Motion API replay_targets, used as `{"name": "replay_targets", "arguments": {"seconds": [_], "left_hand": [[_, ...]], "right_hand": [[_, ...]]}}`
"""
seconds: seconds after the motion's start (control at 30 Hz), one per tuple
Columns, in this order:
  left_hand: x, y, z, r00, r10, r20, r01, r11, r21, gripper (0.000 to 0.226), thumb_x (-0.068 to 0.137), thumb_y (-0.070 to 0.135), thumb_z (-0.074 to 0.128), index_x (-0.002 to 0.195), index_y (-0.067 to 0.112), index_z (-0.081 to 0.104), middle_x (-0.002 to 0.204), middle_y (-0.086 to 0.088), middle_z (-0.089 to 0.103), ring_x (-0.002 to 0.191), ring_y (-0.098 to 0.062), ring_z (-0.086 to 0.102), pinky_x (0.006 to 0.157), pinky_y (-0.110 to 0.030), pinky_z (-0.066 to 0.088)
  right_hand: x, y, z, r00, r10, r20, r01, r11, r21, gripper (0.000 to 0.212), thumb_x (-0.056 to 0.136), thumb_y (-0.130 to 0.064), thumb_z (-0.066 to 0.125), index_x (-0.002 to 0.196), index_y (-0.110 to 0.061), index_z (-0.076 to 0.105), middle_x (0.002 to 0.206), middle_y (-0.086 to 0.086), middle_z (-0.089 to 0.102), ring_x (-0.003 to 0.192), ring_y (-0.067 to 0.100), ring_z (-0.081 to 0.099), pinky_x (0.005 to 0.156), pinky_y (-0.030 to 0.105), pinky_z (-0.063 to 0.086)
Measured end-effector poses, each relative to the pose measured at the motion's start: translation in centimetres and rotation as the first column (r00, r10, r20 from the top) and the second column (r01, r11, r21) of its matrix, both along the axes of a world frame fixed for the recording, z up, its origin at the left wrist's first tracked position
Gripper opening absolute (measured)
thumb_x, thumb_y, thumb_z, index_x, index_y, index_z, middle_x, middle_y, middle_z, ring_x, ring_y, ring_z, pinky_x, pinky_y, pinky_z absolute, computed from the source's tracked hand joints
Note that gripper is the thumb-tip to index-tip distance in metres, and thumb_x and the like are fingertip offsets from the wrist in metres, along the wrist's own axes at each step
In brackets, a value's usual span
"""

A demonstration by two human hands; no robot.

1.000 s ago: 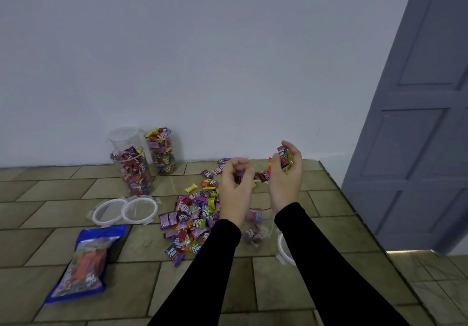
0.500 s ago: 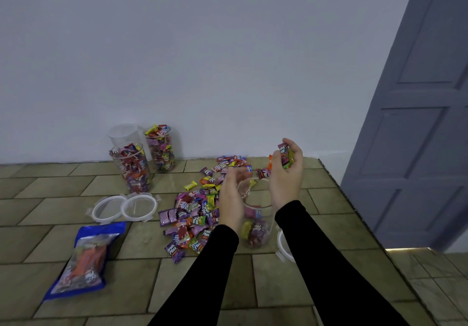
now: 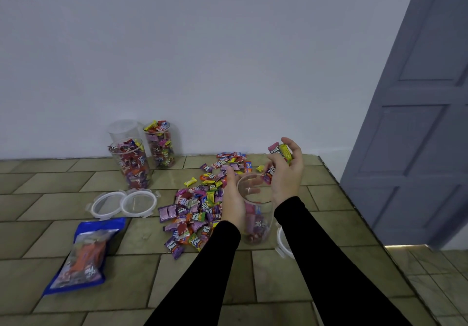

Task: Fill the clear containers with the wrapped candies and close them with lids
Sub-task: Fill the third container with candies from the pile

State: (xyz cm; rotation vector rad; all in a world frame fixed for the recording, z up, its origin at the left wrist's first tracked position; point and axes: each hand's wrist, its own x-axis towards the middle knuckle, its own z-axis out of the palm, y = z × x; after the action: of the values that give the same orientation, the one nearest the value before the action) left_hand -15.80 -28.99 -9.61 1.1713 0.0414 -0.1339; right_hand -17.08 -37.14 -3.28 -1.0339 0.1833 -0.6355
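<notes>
From the head view, the person's left hand (image 3: 234,199) wraps around the side of a clear container (image 3: 255,214) standing on the tiled floor (image 3: 278,287), fingers curled on its wall just below the rim; I take that as steadying it so it does not tip while candies drop in. The right hand (image 3: 286,173) hovers directly over the open mouth, fingers bunched round a few wrapped candies (image 3: 279,153), one purple piece hanging low at the fingertips right above the rim. That height looks chosen to let them fall straight inside. The container holds only a shallow layer at the bottom, so I judge filling is early for this one.

Just left of the left hand lies the loose candy pile (image 3: 197,206), close enough for quick grabs. Under the right forearm a white lid (image 3: 282,244) peeks out, handy for closing. Farther left of both hands lie two more lids (image 3: 124,203) side by side, and beyond them three containers (image 3: 141,153) by the wall, two heaped with candies, one seemingly empty. A blue bag (image 3: 83,254) lies nearest the viewer, well left.
</notes>
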Motion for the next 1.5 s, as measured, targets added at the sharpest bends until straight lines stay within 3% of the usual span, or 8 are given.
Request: {"name": "replay_targets", "arguments": {"seconds": [0.27,0.4,0.57,0.67,0.9,1.0,1.3,1.5], "left_hand": [[0.1,-0.3,-0.3,0.999,0.036,0.012,-0.036,0.999,-0.021,0.083,0.092,0.069,0.028,0.104,-0.002,0.068,0.093,-0.018,0.073,0.08,-0.026,0.066,0.086,-0.047,0.049],[-0.1,-0.4,-0.1,0.998,0.048,0.033,-0.048,0.999,-0.013,0.082,0.094,0.063,0.027,0.107,-0.009,0.065,0.097,-0.023,0.071,0.084,-0.029,0.066,0.085,-0.046,0.05],[0.0,-0.4,-0.2,0.998,0.045,0.034,-0.045,0.999,-0.004,0.079,0.096,0.061,0.027,0.104,-0.006,0.066,0.097,-0.022,0.072,0.086,-0.033,0.065,0.086,-0.044,0.05],[0.0,-0.3,0.0,0.998,0.05,0.037,-0.049,0.999,-0.022,0.071,0.098,0.057,0.029,0.1,-0.004,0.066,0.092,-0.022,0.071,0.085,-0.035,0.064,0.087,-0.05,0.048],[0.2,-0.1,0.3,0.999,0.008,0.05,-0.01,0.999,0.045,0.069,0.101,0.052,0.024,0.102,-0.002,0.066,0.082,-0.009,0.072,0.07,-0.019,0.066,0.071,-0.034,0.049],[0.0,0.1,0.2,0.999,-0.004,0.047,0.0,0.997,0.076,0.072,0.098,0.059,0.027,0.108,0.0,0.067,0.093,-0.013,0.073,0.084,-0.026,0.067,0.082,-0.04,0.051],[0.6,1.1,0.3,0.999,0.013,0.051,-0.016,0.997,0.072,0.075,0.098,0.06,0.014,0.103,0.007,0.067,0.095,-0.007,0.073,0.081,-0.015,0.069,0.06,-0.023,0.05],[2.8,2.3,-0.6,0.973,0.213,0.089,-0.23,0.925,0.302,0.052,0.103,0.045,0.031,0.093,0.014,0.071,0.098,0.001,0.071,0.1,-0.023,0.064,0.092,-0.043,0.049]], "right_hand": [[0.1,0.0,0.1,1.0,0.026,-0.009,-0.027,0.99,-0.142,0.015,0.071,0.004,0.05,0.073,-0.009,0.057,0.056,-0.01,0.06,0.058,0.02,0.052,0.048,0.013,0.036],[0.2,-0.1,-0.1,0.999,0.026,-0.026,-0.029,0.989,-0.143,0.014,0.057,-0.009,0.05,0.067,-0.011,0.059,0.073,0.008,0.059,0.058,0.01,0.052,0.049,0.014,0.037],[-0.3,-0.1,0.2,0.996,0.083,0.034,-0.076,0.981,-0.178,0.014,0.06,-0.009,0.049,0.068,-0.005,0.06,0.07,0.002,0.056,0.048,-0.001,0.049,0.044,0.012,0.035],[0.1,-0.1,-0.1,0.999,0.042,0.014,-0.039,0.982,-0.188,0.012,0.064,-0.015,0.051,0.068,-0.01,0.061,0.069,-0.007,0.059,0.061,0.003,0.051,0.057,0.018,0.038],[0.2,0.2,0.2,0.981,0.071,-0.179,-0.112,0.966,-0.233,0.017,0.09,-0.015,0.048,0.082,-0.009,0.061,0.062,0.0,0.056,0.053,0.012,0.047,0.046,0.026,0.039],[0.7,0.1,0.4,0.96,0.128,-0.249,-0.188,0.954,-0.235,0.022,0.092,-0.017,0.045,0.081,-0.009,0.063,0.067,0.003,0.057,0.052,0.016,0.048,0.048,0.031,0.042],[3.4,-1.5,1.7,0.878,0.268,-0.396,-0.404,0.859,-0.315,0.029,0.098,-0.025,0.043,0.087,-0.005,0.061,0.071,0.006,0.056,0.048,0.016,0.044,0.041,0.016,0.036],[5.7,-4.0,-1.9,0.834,0.251,-0.491,-0.389,0.899,-0.201,0.032,0.1,-0.025,0.036,0.083,-0.009,0.058,0.071,0.001,0.054,0.052,0.009,0.046,0.037,0.013,0.033]]}}
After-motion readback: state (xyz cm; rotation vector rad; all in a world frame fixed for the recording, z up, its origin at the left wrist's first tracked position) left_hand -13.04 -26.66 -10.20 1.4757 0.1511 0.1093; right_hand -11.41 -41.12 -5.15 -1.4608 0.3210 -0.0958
